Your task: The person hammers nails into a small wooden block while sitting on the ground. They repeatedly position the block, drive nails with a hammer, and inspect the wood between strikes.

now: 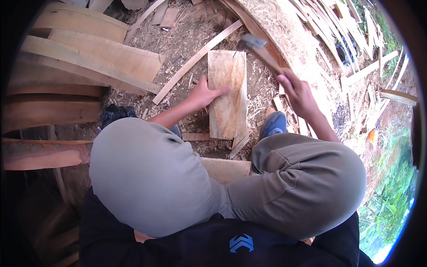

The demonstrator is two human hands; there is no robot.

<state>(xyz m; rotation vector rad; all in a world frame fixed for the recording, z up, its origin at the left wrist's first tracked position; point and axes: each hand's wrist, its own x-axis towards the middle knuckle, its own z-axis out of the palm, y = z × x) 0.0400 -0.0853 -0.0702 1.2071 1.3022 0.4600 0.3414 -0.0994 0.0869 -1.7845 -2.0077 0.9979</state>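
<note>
A short, light wooden board (227,102) stands between my feet, a little in front of my knees. My left hand (207,93) is closed on its left edge, the thumb lying across the face and the fingers mostly hidden at the edge. To the right of the board, my right hand (297,91) is wrapped round the wooden handle of a hammer (269,60). Its grey metal head (252,42) is up near the board's top right corner, apart from it. The head is slightly blurred, so its exact shape is unclear.
Large planks (102,53) are stacked at the left. A curved strip (200,60) lies beyond my left hand. Wood shavings (184,38) cover the ground, and a long curved slab (287,35) runs behind the hammer. Thin offcuts (331,22) are piled at the far right.
</note>
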